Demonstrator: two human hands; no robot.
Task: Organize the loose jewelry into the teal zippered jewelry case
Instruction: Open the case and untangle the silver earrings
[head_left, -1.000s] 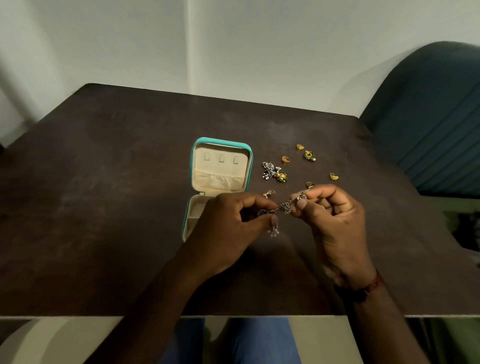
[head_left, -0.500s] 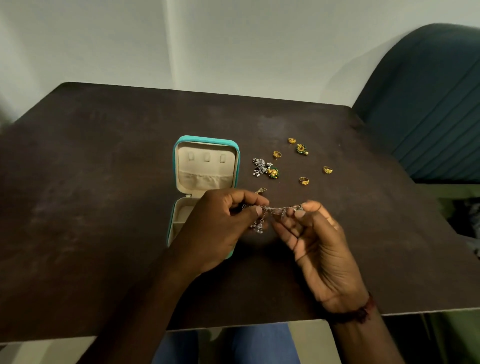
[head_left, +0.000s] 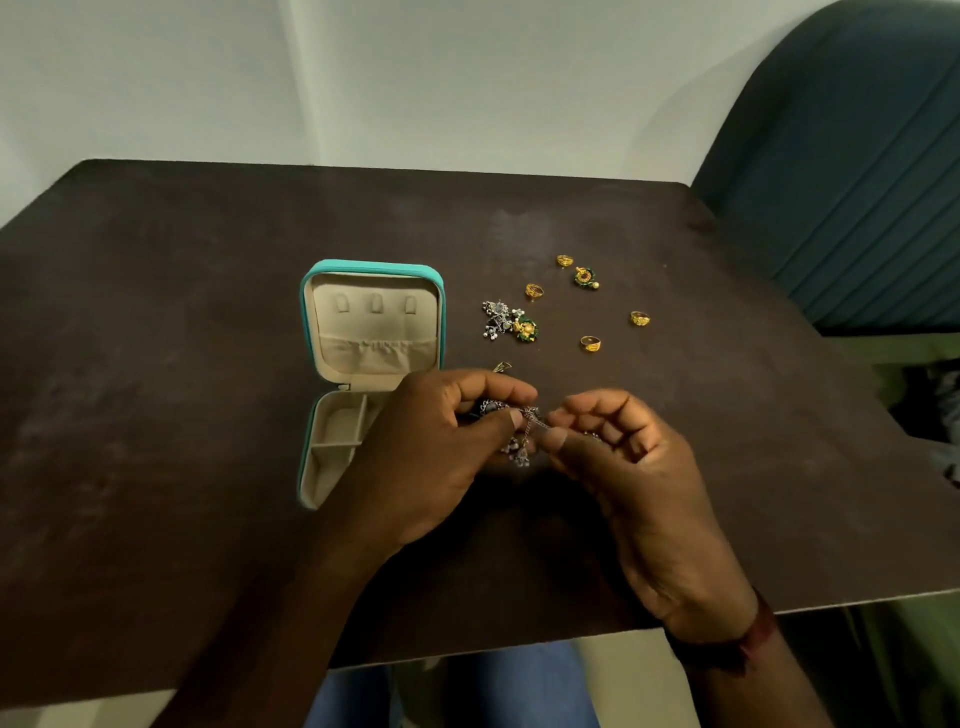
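Chain hung between my hands, its length running left to right above the table; my left hand and right hand each pinched one end. The open case lay just left, nearest my left hand

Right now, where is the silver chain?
In the head view, the silver chain is pinched between the left hand and right hand, just right of the open teal case.
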